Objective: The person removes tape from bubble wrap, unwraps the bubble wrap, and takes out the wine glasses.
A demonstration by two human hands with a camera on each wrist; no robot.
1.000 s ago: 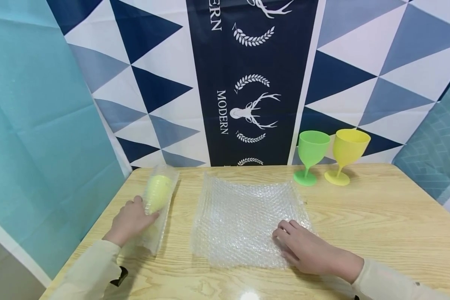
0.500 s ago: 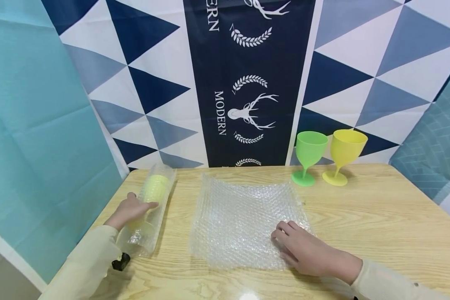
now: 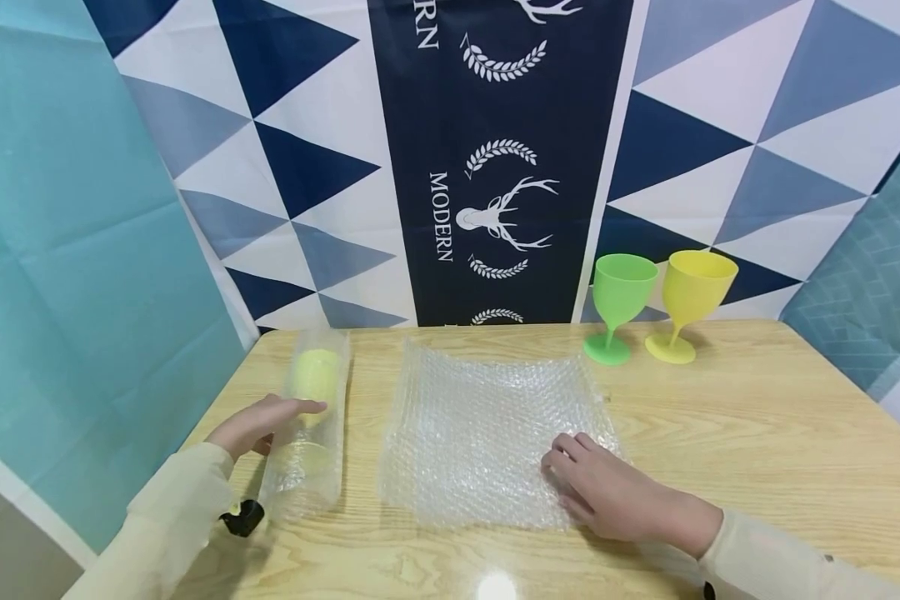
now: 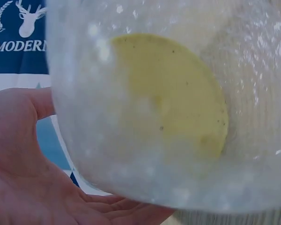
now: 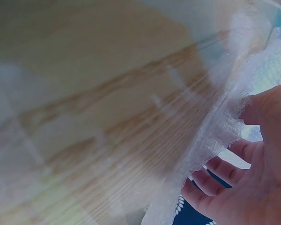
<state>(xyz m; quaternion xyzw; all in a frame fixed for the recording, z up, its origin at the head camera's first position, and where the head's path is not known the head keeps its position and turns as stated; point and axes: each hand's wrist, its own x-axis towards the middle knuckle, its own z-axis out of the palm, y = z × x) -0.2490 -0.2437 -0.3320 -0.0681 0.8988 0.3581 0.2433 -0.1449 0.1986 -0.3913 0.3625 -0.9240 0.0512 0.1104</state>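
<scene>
In the head view, a bubble-wrapped yellow goblet (image 3: 317,375) lies lengthwise on the left of the table. My left hand (image 3: 258,423) is at its left side, the thumb straight across the top. In the left wrist view, the round yellow base (image 4: 187,93) shows through the wrap, with a gap between palm (image 4: 23,154) and wrap; the fingertips are hidden. A flat sheet of bubble wrap (image 3: 480,433) lies mid-table. My right hand (image 3: 622,496) rests on its lower right part. In the right wrist view, loosely bent fingers (image 5: 215,180) touch the sheet's edge (image 5: 210,136).
A green goblet (image 3: 622,287) and a yellow goblet (image 3: 693,287) stand upright at the back right of the wooden table (image 3: 757,450). Behind the table hangs a patterned curtain (image 3: 510,108), with a teal cloth (image 3: 97,233) on the left.
The wrapped goblet has turned from slanting to nearly straight lengthwise. My left thumb has straightened and the fingers have loosened around the bundle. The right hand and sheet stay in place.
</scene>
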